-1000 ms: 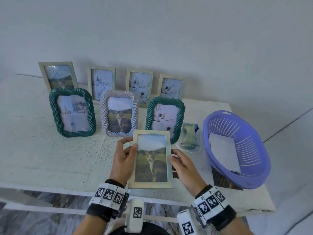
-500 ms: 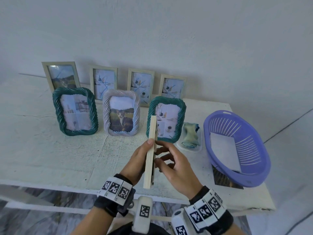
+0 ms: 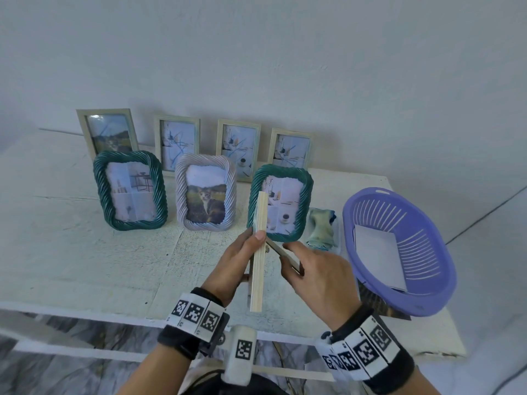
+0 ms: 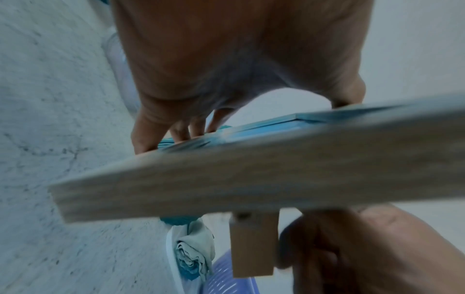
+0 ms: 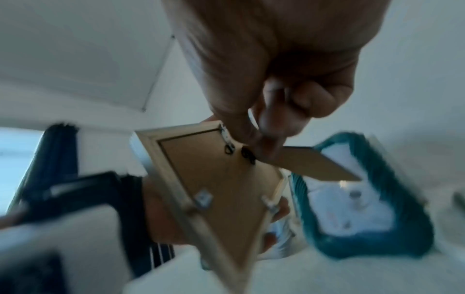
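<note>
A light wooden picture frame (image 3: 258,260) is held upright and edge-on above the table's front part. My left hand (image 3: 238,262) grips it, thumb on the near edge and fingers across the glass side (image 4: 191,135). My right hand (image 3: 312,270) is behind the frame and pinches its brown fold-out stand (image 3: 282,253), which is swung out from the cardboard back (image 5: 214,175). The stand (image 5: 317,164) sticks out to the right, toward a green rope-edged frame (image 3: 281,202). The picture side is hidden from the head view.
Several framed pictures stand in two rows on the white table (image 3: 85,266), against the wall. A purple basket (image 3: 399,252) holding a white sheet sits at the right. A folded cloth (image 3: 320,228) lies on a clear tray between the green frame and the basket.
The wooden frame turned from facing me to edge-on. My right hand left its right edge, went behind it and pulled the stand out from the back.
</note>
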Tool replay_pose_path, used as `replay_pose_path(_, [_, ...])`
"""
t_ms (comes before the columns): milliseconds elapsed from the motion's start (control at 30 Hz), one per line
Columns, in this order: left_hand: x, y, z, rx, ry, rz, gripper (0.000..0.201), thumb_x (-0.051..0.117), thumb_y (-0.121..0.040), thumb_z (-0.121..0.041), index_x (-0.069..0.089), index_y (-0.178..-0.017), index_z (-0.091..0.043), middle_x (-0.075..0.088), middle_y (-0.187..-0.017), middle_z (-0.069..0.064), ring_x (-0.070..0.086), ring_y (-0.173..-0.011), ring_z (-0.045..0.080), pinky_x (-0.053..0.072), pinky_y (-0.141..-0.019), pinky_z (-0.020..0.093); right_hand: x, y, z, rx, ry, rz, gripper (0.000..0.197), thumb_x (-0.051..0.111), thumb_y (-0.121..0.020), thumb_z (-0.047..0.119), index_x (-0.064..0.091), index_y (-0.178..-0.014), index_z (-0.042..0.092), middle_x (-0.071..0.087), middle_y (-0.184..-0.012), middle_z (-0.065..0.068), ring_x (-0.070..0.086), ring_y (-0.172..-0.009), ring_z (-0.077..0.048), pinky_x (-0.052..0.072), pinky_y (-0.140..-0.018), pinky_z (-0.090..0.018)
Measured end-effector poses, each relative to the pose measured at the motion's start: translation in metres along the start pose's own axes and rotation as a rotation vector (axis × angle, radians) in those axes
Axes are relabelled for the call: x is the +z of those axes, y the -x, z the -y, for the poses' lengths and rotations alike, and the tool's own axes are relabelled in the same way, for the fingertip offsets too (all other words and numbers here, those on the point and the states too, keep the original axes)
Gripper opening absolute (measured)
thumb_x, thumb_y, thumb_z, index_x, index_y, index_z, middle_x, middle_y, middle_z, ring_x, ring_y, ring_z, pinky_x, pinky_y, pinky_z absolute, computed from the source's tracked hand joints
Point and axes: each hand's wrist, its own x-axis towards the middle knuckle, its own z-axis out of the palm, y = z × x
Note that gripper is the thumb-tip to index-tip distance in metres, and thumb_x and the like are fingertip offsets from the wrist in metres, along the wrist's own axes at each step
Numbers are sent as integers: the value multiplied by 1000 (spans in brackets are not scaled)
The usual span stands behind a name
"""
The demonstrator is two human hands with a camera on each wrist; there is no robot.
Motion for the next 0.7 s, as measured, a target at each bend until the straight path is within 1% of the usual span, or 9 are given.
replay_pose_path(67, [3,-1,-4,21,-44,-25,94,56,-59,-76,46,-139,-27,66,-115,-16,63,-98,-4,52,-88,35,-2,2,6,87,-285,40,14,55,-95,32,67,-99,25,62,-55,2,57,-42,-13,47,-42,-33])
replay_pose_path(167, [1,-2,-5,67,-101,-87,110,56,-58,-84,26,-151,-32,46,-142,-12,53,-113,-4,43,-105,44,-9,-3,13,518,-1053,140,27,50,-100,28,73,-94,14,71,-71,-5,67,-57,-21,56,-54,-36])
replay_pose_path(233, [-3,-4,-7,61,-66,-152,103,52,-63,-89,39,-145,-29,53,-138,-5,56,-117,9,46,-101,47,-9,-7,5,804,-1370,169,42,52,-95,45,73,-97,9,68,-76,-11,65,-66,-24,54,-64,-36])
replay_pose_path(300, [-5,-7,-15,42,19,-206,75,45,-77,-79,65,-117,-19,70,-109,5,66,-102,21,55,-82,44,-9,-9,-5,914,-1554,209,62,58,-84,62,68,-113,8,61,-81,-15,59,-68,-25,48,-65,-34])
replay_pose_path(367, [-5,-12,-27,-38,32,-190,70,34,-81,-74,73,-100,-19,74,-94,6,69,-94,26,56,-76,45,-13,-12,-12,923,-1675,251,62,56,-84,61,65,-119,10,62,-89,-23,58,-65,-28,49,-62,-35])
replay_pose_path(467, [-2,-21,-43,-188,21,-23,84,23,-78,-81,71,-111,-20,73,-104,13,69,-99,33,54,-86,56,-25,-17,-22,832,-1693,327,49,47,-91,53,75,-102,15,65,-89,-26,62,-65,-30,52,-63,-36])
replay_pose_path(533, [2,-29,-54,-229,15,72,79,21,-81,-80,69,-115,-27,72,-108,13,68,-101,34,52,-86,60,-30,-21,-32,773,-1662,338,47,49,-86,53,77,-97,17,69,-89,-23,66,-68,-31,55,-65,-37])
replay_pose_path(600, [8,-39,-69,-201,-14,141,70,25,-81,-77,66,-116,-32,72,-110,13,68,-102,34,52,-86,62,-37,-28,-45,720,-1574,310,49,50,-83,54,75,-102,16,68,-104,-25,67,-83,-37,55,-76,-43])
replay_pose_path(700, [21,-57,-96,-111,-98,179,65,34,-76,-75,66,-112,-32,69,-112,18,67,-102,36,53,-85,60,-55,-45,-69,543,-1332,225,51,42,-96,50,68,-108,8,67,-107,-24,66,-100,-36,51,-91,-52])
